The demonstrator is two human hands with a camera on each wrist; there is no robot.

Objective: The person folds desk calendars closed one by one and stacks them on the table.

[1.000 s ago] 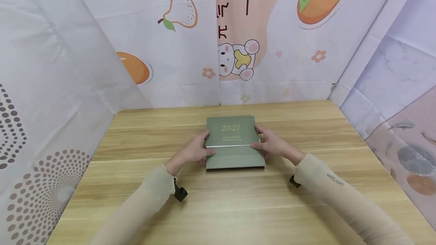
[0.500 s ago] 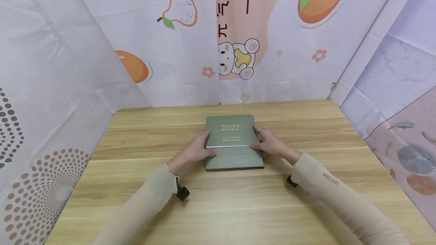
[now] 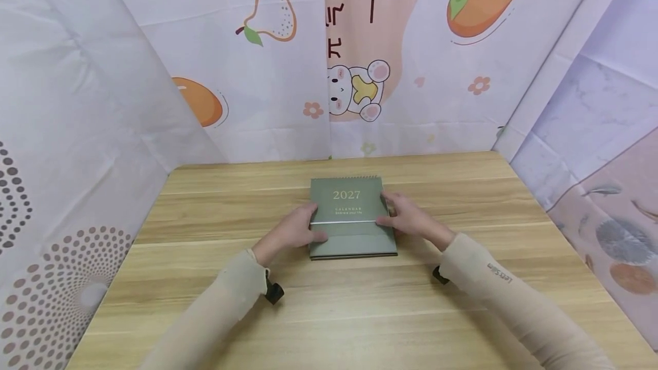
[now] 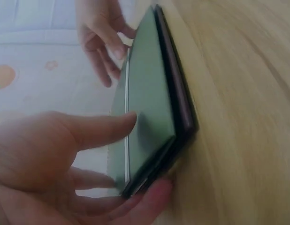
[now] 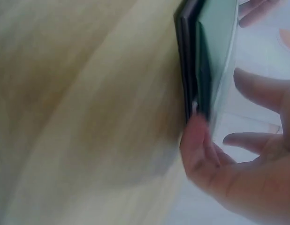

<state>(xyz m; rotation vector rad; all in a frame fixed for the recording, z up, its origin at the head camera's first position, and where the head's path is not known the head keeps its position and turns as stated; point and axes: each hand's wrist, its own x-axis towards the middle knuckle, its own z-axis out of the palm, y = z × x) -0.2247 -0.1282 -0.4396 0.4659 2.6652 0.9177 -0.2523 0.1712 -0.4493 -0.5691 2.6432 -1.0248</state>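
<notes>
A green desk calendar (image 3: 346, 207) with "2027" in gold lies folded on the wooden table, its spiral binding along the far edge. My left hand (image 3: 297, 228) holds its left side; the thumb rests on the cover and the other fingers are at the edge, as the left wrist view shows. At the right side my right hand (image 3: 408, 216) grips it, thumb over the cover, a fingertip (image 5: 196, 129) against the layered edge. In the left wrist view, a narrow gap shows between the green upper panel (image 4: 147, 93) and the dark lower layer (image 4: 180, 89). Parts of the fingers are hidden beside it.
The wooden table (image 3: 329, 313) extends around the calendar. A printed white curtain (image 3: 247, 101) hangs along its back edge, with more patterned cloth at the left and right. Dark wrist cameras (image 3: 274, 292) sit under the sleeves.
The calendar has shifted very slightly, and the dark lower layer shows a little more at its near edge. Both hands keep their hold, the left one sliding slightly nearer.
</notes>
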